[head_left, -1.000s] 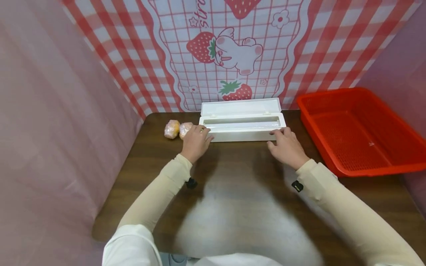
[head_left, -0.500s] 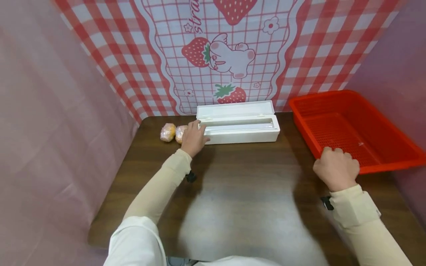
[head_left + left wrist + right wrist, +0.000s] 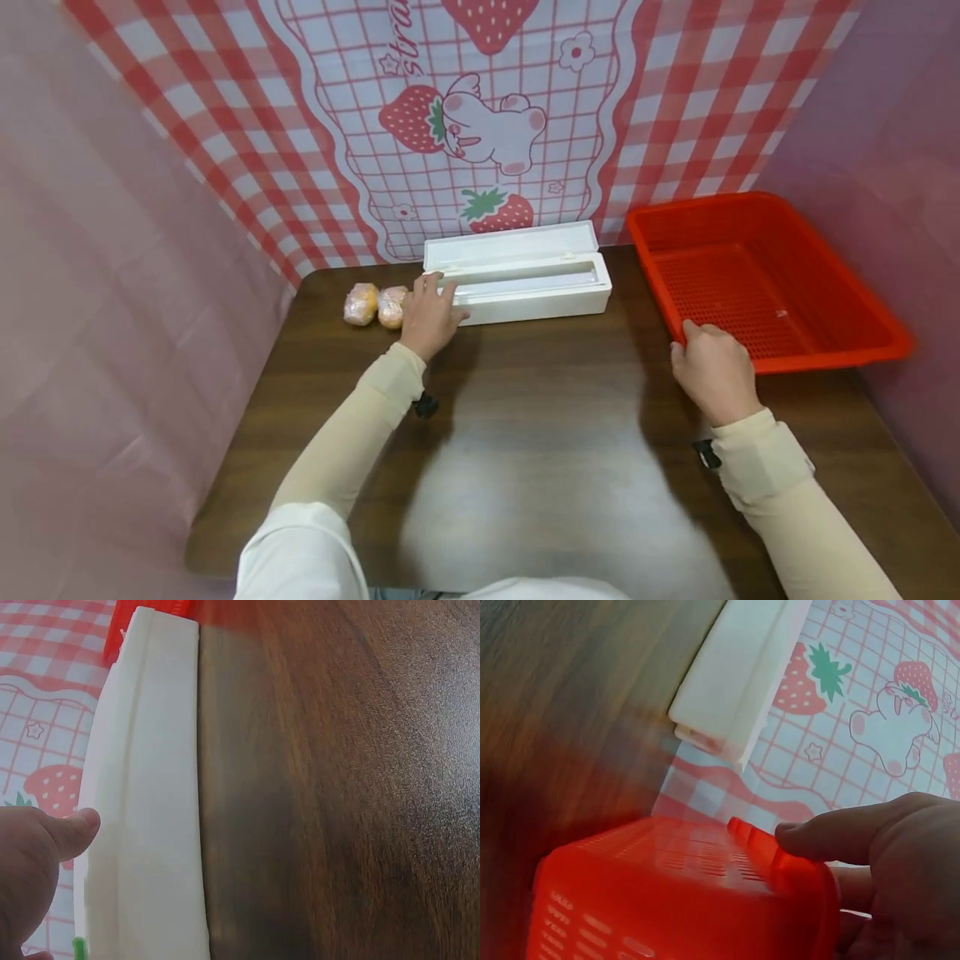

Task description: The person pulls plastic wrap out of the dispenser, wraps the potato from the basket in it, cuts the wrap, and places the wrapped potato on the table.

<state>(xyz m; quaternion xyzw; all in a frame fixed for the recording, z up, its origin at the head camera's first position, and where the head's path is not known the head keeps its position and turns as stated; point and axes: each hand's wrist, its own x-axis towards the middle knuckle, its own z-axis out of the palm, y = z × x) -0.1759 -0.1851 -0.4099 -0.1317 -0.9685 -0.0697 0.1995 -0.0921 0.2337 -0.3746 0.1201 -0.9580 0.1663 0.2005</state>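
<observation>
My right hand (image 3: 716, 371) grips the near left corner of a red plastic basket (image 3: 832, 361). In the right wrist view the thumb (image 3: 802, 838) lies on the basket's rim and the other fingers go beneath it. My left hand (image 3: 431, 317) rests at the left end of a long white box (image 3: 536, 308), fingers over its top, thumb towards its front. The box's hinged lid (image 3: 513, 242) stands raised at the back, and a pale roll (image 3: 517, 285) lies inside. Just left of that hand sit two film-wrapped round yellowish things (image 3: 362, 304), one partly behind the fingers.
A brown wooden table (image 3: 525, 433) bears everything. Behind it hangs a checked strawberry-print cloth (image 3: 495, 125), close to the box. Pink curtains (image 3: 112, 333) flank the table on both sides. A small green piece (image 3: 79, 947) shows at the box's edge in the left wrist view.
My right hand has left the right end of the white box and now grips the basket's corner. The basket has shifted slightly left. My left hand stays at the box's left end.
</observation>
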